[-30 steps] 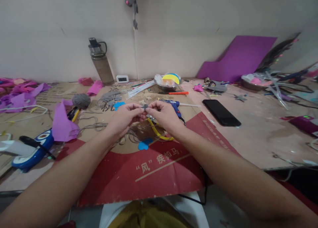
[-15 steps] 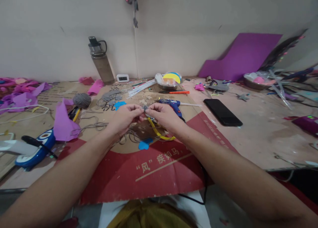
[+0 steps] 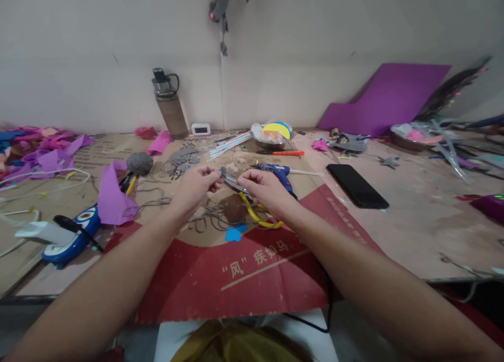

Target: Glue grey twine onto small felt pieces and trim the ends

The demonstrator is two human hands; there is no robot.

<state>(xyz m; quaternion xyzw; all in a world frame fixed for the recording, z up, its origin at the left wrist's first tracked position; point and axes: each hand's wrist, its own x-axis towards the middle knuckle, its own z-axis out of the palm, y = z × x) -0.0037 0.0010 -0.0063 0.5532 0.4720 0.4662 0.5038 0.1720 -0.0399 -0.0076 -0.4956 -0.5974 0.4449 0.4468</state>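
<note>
My left hand (image 3: 199, 183) is pinched closed above the cardboard, with a small grey piece (image 3: 223, 171) at its fingertips. My right hand (image 3: 258, 184) is a little apart from it, thumb and forefinger together; whatever it pinches is too small to name. Between and under the hands lie scissors with a yellow handle (image 3: 252, 212). Grey yarn (image 3: 210, 217) is loosely tangled below my left hand, and a blue felt shape (image 3: 235, 233) lies nearer me. Beyond my right hand rests a blue glue gun (image 3: 281, 175) with a white glue stick.
A grey yarn ball (image 3: 140, 163), pink-purple felt (image 3: 112, 194) and a bottle (image 3: 171, 107) are on the left. At the back is a metal bowl (image 3: 271, 143). A black phone (image 3: 356, 186) lies right, and a purple sheet (image 3: 389, 99) leans on the wall.
My hands have moved slightly apart, opening a gap between the fingertips that were together around the small grey piece. The whole view has shifted, so things sit lower and further right.
</note>
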